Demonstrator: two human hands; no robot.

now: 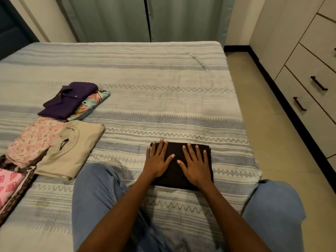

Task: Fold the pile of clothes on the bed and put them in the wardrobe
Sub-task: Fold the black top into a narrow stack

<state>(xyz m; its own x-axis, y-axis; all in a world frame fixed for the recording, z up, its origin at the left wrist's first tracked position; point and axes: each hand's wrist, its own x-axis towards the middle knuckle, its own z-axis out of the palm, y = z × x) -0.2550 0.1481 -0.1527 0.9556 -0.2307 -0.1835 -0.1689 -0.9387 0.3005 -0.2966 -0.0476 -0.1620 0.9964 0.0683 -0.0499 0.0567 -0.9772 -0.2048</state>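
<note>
A folded black garment (175, 171) lies on the striped bedspread (163, 106) just in front of my knees. My left hand (157, 160) presses flat on its left half, fingers straight and spread. My right hand (197, 165) lies flat on its right half the same way. To the left sit folded clothes: a purple collared shirt (69, 100) on a tropical-print one (94, 102), a beige T-shirt (72, 151), a pink floral piece (32, 140) and a pink patterned piece (9, 184) at the frame's left edge.
My knees in blue jeans (98, 197) rest on the bed at both sides of the garment. White wardrobe drawers with dark handles (318, 83) stand along the right wall across a strip of tiled floor (263, 115). Grey-green curtains (145, 19) hang behind the bed.
</note>
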